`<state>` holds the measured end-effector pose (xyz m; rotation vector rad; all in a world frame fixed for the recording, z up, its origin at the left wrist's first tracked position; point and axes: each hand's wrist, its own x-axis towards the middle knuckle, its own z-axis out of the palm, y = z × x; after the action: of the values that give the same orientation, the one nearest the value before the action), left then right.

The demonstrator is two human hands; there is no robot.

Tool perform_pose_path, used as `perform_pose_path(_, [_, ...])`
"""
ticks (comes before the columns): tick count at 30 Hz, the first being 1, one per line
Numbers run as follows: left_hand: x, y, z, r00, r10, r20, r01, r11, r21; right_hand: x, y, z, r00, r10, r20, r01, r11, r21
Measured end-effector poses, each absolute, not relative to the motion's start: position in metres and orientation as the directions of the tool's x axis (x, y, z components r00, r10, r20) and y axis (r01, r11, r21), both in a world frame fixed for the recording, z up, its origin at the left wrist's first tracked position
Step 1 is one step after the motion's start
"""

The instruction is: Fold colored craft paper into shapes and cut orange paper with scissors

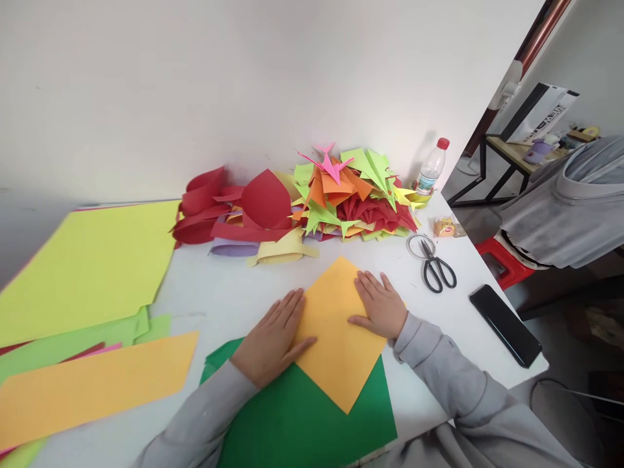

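Observation:
An orange square of paper (336,325) lies turned like a diamond on the white table (224,292), partly over a green sheet (302,422). My left hand (273,338) lies flat on the square's left corner, fingers stretched out. My right hand (383,305) presses flat on its right corner, fingers together and extended. Neither hand holds anything.
A heap of folded paper shapes (351,195) and curled red strips (219,208) lies by the wall. Yellow-green (88,260) and orange (92,383) sheets lie at left. Black scissors (436,266), a phone (504,325), a small yellow packet (443,227), a bottle (431,169) sit right. A red stool (502,266) stands beyond the edge.

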<state>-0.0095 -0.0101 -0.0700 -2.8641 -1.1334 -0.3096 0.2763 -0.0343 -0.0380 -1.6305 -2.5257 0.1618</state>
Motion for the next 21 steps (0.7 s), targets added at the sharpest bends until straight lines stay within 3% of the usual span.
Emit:
perform_pose_path(9, [-0.042,-0.028,-0.041,0.808,0.484,0.335,0.507,-0.862,0.023,0.279,-0.030,-0.037,-0.460,0.887,0.033,0.871,0.458,-0.178])
perform_pose_path(15, [-0.025,-0.031,-0.025,0.870,0.264,0.416,0.345,-0.929,-0.132,0.283,-0.026,-0.034,-0.507,0.862,0.004,0.842,0.497,-0.210])
perform_pose_path(21, [-0.014,-0.057,-0.029,0.865,0.241,0.440,0.319,-0.941,-0.111,0.285,-0.025,-0.034,-0.523,0.852,0.002,0.830,0.510,-0.226])
